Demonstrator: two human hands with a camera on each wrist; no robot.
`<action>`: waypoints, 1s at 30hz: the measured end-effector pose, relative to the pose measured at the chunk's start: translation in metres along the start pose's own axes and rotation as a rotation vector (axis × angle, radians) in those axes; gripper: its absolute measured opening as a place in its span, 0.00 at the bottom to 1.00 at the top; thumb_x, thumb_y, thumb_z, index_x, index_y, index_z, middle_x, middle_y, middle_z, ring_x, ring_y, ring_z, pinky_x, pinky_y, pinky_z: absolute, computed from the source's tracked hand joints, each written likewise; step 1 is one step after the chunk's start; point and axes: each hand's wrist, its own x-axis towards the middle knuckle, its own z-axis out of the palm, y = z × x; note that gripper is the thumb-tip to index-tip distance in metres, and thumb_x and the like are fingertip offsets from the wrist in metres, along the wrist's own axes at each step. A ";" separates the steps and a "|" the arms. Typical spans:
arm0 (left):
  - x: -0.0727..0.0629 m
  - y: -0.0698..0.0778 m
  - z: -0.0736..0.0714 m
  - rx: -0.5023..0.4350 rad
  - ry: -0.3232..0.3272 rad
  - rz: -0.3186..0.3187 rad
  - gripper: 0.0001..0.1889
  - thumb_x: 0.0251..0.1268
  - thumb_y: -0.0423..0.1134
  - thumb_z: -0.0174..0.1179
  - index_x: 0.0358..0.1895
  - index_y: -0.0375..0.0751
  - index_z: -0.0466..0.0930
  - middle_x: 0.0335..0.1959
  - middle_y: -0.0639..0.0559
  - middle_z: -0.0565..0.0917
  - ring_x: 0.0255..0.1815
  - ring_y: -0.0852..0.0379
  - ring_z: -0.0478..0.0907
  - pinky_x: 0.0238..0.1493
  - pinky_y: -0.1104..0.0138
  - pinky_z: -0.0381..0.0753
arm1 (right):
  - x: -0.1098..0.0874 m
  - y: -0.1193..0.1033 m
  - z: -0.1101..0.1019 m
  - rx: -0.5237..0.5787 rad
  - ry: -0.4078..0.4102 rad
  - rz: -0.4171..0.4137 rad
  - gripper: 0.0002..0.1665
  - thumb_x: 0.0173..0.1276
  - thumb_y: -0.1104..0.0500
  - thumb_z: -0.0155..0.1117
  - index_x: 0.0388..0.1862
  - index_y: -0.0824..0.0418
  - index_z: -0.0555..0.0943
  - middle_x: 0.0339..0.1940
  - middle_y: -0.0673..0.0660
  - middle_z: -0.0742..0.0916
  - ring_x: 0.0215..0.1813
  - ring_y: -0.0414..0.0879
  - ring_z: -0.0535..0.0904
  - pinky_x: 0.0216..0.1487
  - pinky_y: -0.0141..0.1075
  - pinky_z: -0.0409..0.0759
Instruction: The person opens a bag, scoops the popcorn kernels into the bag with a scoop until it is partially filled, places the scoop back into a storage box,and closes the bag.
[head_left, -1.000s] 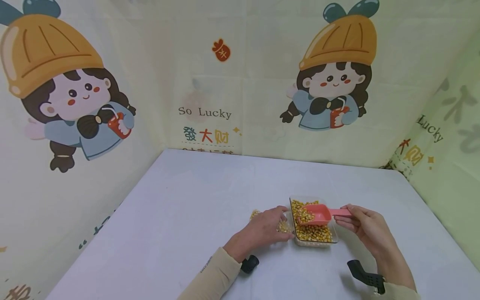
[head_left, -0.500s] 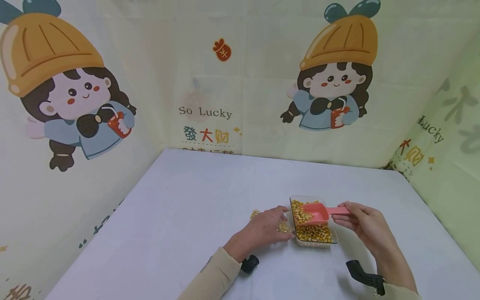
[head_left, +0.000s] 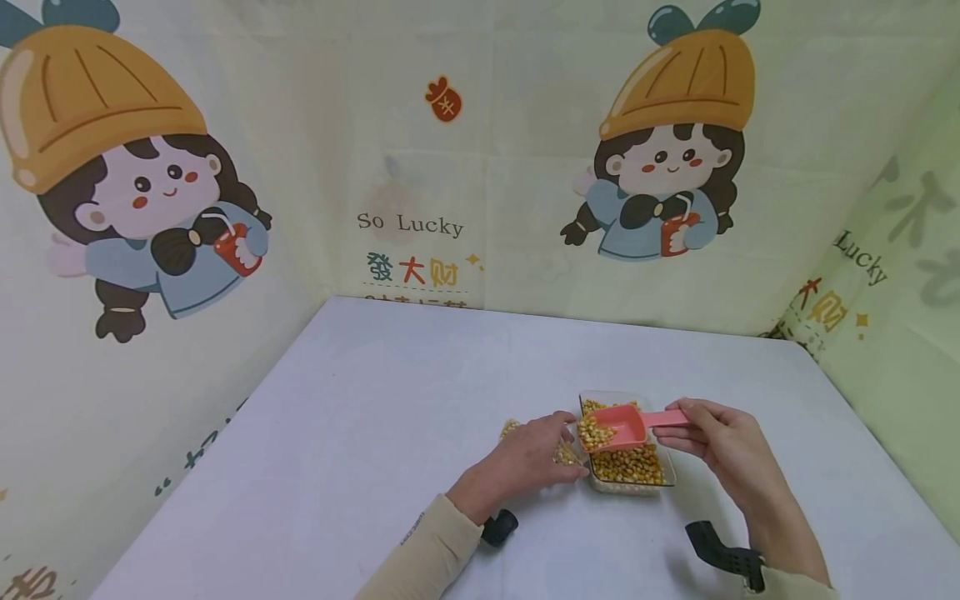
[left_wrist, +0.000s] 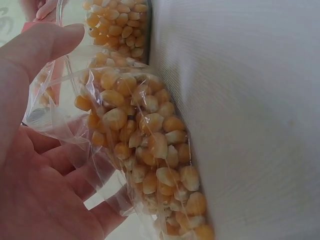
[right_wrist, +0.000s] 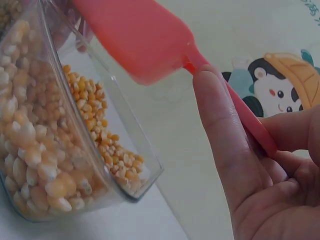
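Note:
My right hand point(head_left: 729, 450) pinches the handle of a pink scoop point(head_left: 628, 425) between thumb and fingers. Yellow corn kernels point(head_left: 597, 434) fill the front part of the scoop, which hangs over the left rim of a clear glass container point(head_left: 628, 490) full of corn. Beside that container, my left hand point(head_left: 525, 454) holds a clear plastic bag point(left_wrist: 145, 145) at its mouth, thumb on one side and fingers on the other. Corn lies in the bag, which rests on the table. The scoop's front edge is right at the bag's mouth. Much of the bag is hidden behind the left hand in the head view.
A white table point(head_left: 375, 417) carries everything. Cream cloth walls point(head_left: 525, 208) with cartoon prints stand along its back and sides. Black wrist mounts point(head_left: 500, 528) sit at both wrists, close over the tabletop.
My right hand has carried the loaded scoop leftward, from over the middle of the container to the bag's mouth. The left hand and the container have stayed in place.

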 end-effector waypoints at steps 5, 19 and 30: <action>0.000 -0.001 0.000 0.019 0.014 0.012 0.38 0.59 0.56 0.69 0.69 0.47 0.67 0.50 0.60 0.83 0.46 0.66 0.78 0.47 0.71 0.79 | -0.005 -0.007 0.007 -0.121 0.002 -0.060 0.35 0.80 0.45 0.47 0.65 0.76 0.66 0.42 0.51 0.88 0.44 0.45 0.89 0.47 0.32 0.84; 0.002 0.001 0.000 0.026 0.003 -0.027 0.37 0.57 0.57 0.70 0.68 0.48 0.67 0.51 0.59 0.82 0.45 0.66 0.77 0.50 0.69 0.80 | -0.010 -0.016 0.015 -0.171 0.013 -0.089 0.33 0.79 0.46 0.48 0.63 0.75 0.69 0.43 0.55 0.89 0.43 0.46 0.90 0.46 0.33 0.85; 0.002 -0.001 0.001 0.010 0.011 -0.007 0.38 0.57 0.56 0.70 0.68 0.47 0.67 0.44 0.61 0.82 0.38 0.68 0.74 0.45 0.72 0.79 | -0.013 -0.020 0.016 -0.222 0.013 -0.125 0.32 0.79 0.45 0.48 0.61 0.74 0.72 0.43 0.58 0.89 0.42 0.46 0.90 0.46 0.32 0.85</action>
